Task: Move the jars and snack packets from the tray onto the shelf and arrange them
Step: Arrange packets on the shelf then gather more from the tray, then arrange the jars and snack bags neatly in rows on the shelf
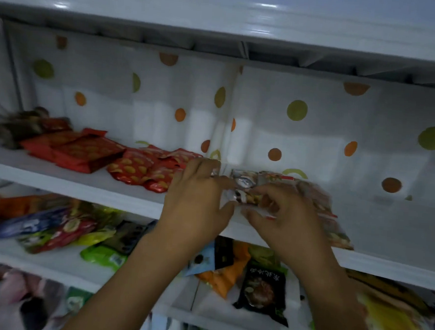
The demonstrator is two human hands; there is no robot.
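Both my hands reach onto the white shelf (pixel 387 228) at mid height. My left hand (pixel 195 202) and my right hand (pixel 285 216) both pinch a clear snack packet (pixel 245 192) with a mixed print that lies on the shelf board. More clear packets (pixel 322 203) of the same kind lie under and to the right of my right hand, blurred. Red snack packets (pixel 139 169) lie just left of my left hand, and flat red-orange packs (pixel 83 153) lie further left. No jar and no tray are in view.
The shelf's right half is bare board before a dotted white backing (pixel 297 111). The shelf below (pixel 50 264) holds several mixed packets: green, blue, red, orange and a black one (pixel 264 289). A dark blurred object (pixel 10 127) sits at the far left. Another shelf board (pixel 221 18) runs overhead.
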